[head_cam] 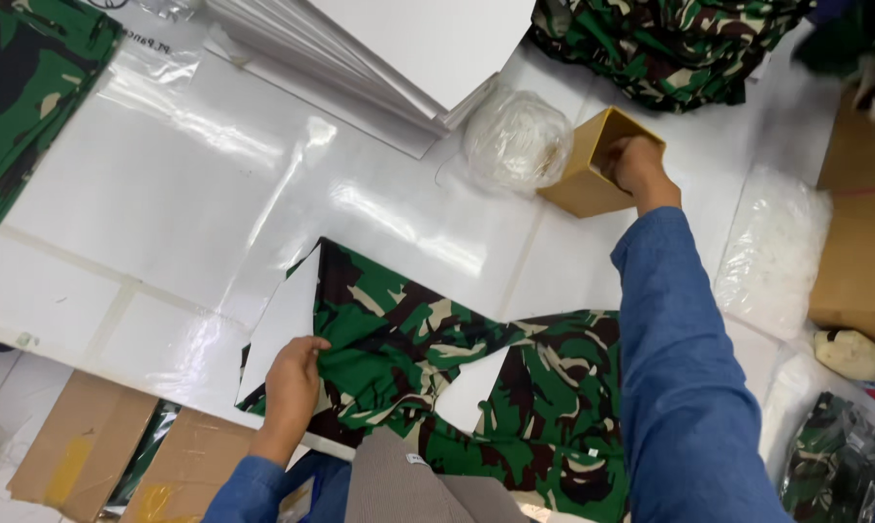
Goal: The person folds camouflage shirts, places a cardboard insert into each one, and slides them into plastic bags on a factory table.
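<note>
Two hands: left [297,373] pinching camouflage cloth [515,387]; right [636,165] apparently inside cardboard box [583,179].

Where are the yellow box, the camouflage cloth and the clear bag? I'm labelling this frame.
yellow box [581,184], head view, on its front side wall.
camouflage cloth [544,387], head view, on the flat part near the table's edge.
clear bag [517,138], head view, on its crumpled middle.

Matt camouflage cloth [428,358] is lying on a glossy white desk [166,194]; a smooth yellow cardboard box [583,174] and crinkly clear plastic bag [517,138] are sitting near the far edge.
</note>
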